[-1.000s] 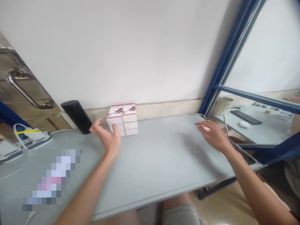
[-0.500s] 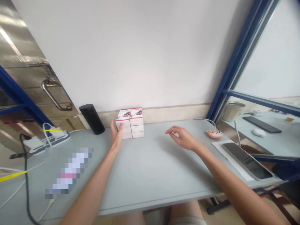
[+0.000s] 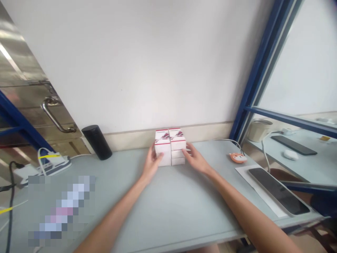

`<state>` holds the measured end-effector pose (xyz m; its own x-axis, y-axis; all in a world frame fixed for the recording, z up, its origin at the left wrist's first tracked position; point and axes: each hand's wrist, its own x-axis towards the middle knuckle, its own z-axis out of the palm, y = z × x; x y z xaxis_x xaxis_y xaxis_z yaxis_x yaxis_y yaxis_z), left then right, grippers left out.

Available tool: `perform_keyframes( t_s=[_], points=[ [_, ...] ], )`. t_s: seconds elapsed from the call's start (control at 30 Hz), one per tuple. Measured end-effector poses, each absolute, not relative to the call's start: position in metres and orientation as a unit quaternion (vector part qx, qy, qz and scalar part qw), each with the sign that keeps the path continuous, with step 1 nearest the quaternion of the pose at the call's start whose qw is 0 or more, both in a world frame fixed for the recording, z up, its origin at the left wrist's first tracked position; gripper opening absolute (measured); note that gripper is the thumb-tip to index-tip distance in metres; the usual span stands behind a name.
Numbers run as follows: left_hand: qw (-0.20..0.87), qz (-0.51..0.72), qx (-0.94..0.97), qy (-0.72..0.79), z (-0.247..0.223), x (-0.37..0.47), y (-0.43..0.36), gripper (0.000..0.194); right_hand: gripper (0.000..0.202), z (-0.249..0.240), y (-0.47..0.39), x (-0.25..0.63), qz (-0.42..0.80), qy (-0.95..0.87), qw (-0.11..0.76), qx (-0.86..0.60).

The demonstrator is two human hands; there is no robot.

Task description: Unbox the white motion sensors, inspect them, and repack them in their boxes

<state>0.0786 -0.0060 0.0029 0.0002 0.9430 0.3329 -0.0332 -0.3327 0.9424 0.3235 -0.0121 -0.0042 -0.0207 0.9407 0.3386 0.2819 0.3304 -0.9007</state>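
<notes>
1. From my seat at the feed, the biggest thing I see is the pale grey table (image 3: 163, 207), which runs from the white wall back toward the camera.
2. A blue metal frame (image 3: 252, 84) rises at the table's right end, and a steel door handle (image 3: 54, 116) shows on the metal panel to the far left.
3. On the right side of the table a dark phone (image 3: 279, 189) lies flat on a white sheet.
4. A black cylinder (image 3: 97, 142) stands tilted against the wall strip, well to the left of the hands.
5. The stack of white boxes (image 3: 170, 147) with red trim sits on the table close to the wall, near the middle of my view (two columns side by side, several boxes high).
6. The left hand (image 3: 152, 164) is spread partly open with its fingers flat against the stack's left face, thumb toward the front corner.
7. The right hand (image 3: 196, 160) is likewise partly open, fingers pressed to the stack's right face, so the boxes are clasped between the two palms; I cannot tell whether the stack is lifted off the surface.
8. A small orange fox-shaped item (image 3: 237, 157) rests on the table to the right of the right hand, apart from it.
</notes>
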Motion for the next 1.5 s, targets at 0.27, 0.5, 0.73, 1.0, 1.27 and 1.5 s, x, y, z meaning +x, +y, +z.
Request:
perform_keyframes(
  t_s=[0.27, 0.5, 0.73, 1.0, 1.27, 1.5],
  points=[
    [0.469, 0.57, 0.608, 0.293, -0.016, 0.201, 0.019, 0.08, 0.06, -0.006, -0.001, 0.384, 0.231, -0.521, 0.584, -0.578],
    [0.473, 0.571, 0.596, 0.308, -0.026, 0.256, 0.038, 0.084, 0.066, -0.007, 0.005, 0.412, 0.211, -0.509, 0.639, -0.537],
    [0.467, 0.553, 0.591, 0.356, -0.028, 0.271, 0.039, 0.09, 0.069, -0.007, 0.008, 0.421, 0.245, -0.494, 0.65, -0.523],
    [0.385, 0.58, 0.599, 0.396, -0.029, 0.27, 0.049, 0.084, 0.071, -0.016, 0.017, 0.42, 0.227, -0.479, 0.674, -0.514],
    [0.389, 0.48, 0.658, 0.432, -0.017, 0.234, 0.051, 0.082, 0.07, -0.02, 0.018, 0.424, 0.217, -0.474, 0.669, -0.53],
    [0.318, 0.36, 0.753, 0.45, -0.019, 0.103, 0.026, 0.043, 0.064, -0.022, 0.016, 0.421, 0.207, -0.47, 0.651, -0.559]
  ],
)
